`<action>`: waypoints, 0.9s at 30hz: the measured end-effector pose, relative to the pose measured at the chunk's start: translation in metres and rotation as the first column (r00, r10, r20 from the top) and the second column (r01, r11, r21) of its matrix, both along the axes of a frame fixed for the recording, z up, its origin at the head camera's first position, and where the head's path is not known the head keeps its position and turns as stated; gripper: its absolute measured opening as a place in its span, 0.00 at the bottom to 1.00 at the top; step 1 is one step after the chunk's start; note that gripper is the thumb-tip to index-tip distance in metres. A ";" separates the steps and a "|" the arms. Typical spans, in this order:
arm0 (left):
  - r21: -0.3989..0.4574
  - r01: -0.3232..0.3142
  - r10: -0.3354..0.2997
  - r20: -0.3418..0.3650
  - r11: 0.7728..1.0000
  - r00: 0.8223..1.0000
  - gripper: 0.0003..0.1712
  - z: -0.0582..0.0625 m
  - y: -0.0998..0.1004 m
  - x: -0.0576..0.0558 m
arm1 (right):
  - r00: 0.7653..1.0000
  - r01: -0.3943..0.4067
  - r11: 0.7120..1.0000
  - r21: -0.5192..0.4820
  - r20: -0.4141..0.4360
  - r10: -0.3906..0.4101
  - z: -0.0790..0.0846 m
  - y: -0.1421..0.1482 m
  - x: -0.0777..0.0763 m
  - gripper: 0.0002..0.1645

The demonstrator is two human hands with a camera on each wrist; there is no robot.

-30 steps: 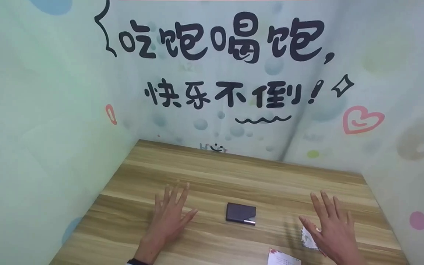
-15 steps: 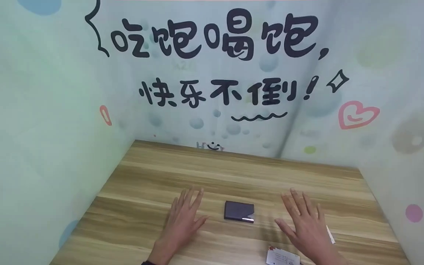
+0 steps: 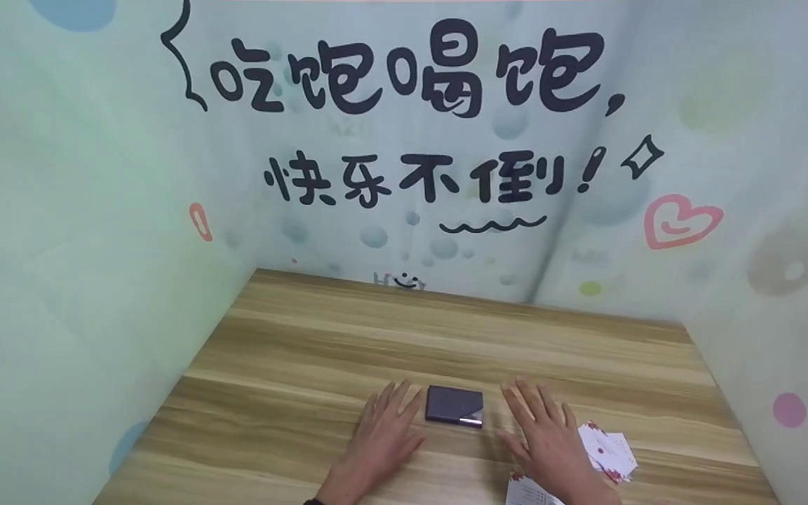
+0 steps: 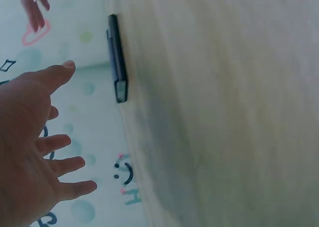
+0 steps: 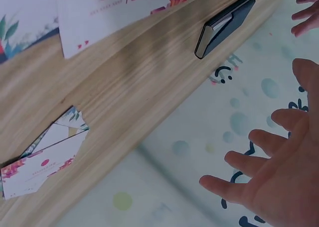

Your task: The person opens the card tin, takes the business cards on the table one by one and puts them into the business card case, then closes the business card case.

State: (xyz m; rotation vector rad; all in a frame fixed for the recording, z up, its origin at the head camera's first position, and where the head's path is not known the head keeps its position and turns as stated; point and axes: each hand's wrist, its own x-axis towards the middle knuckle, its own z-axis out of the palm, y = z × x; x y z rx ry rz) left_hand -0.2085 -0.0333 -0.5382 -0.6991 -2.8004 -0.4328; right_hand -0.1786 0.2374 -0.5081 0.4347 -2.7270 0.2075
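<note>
A dark card case [image 3: 454,405] with a shiny metal corner lies flat on the wooden table between the two hands. Just left of it hovers the left hand [image 3: 384,435], fingers spread and straight, holding nothing. On its other side the right hand [image 3: 548,442] is likewise spread above the table, its palm bare in the right wrist view. Both wrist views show the card case [image 4: 117,60] edge-on, apart from the fingers. White printed cards [image 3: 607,449] with red floral corners lie beside the right hand. More cards [image 3: 527,489] sit under the right wrist, partly hidden by it.
The wood-grain table [image 3: 292,337] is enclosed by pale printed walls at the back and on both sides. Dark lettering [image 3: 418,179] and a pink heart [image 3: 683,221] mark the back wall [image 3: 348,238].
Both hands have moved inward toward the card case and slightly nearer the body. The cards to the right, earlier covered by the right hand, now show. The case stays on the table.
</note>
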 end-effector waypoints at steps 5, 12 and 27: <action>-0.009 0.011 -0.010 0.042 1.000 0.999 0.42 -0.006 0.011 -0.002 | 0.999 -0.008 1.000 0.009 0.041 0.007 -0.007 -0.009 -0.004 0.38; -0.035 0.045 -0.044 0.024 0.998 0.999 0.39 -0.011 0.022 -0.008 | 0.994 -0.063 0.998 0.031 0.096 0.060 -0.023 -0.022 -0.003 0.36; -0.108 0.087 -0.075 0.112 0.990 0.991 0.35 -0.014 0.031 -0.013 | 0.970 -0.092 0.995 0.033 0.230 0.082 -0.043 -0.026 -0.004 0.36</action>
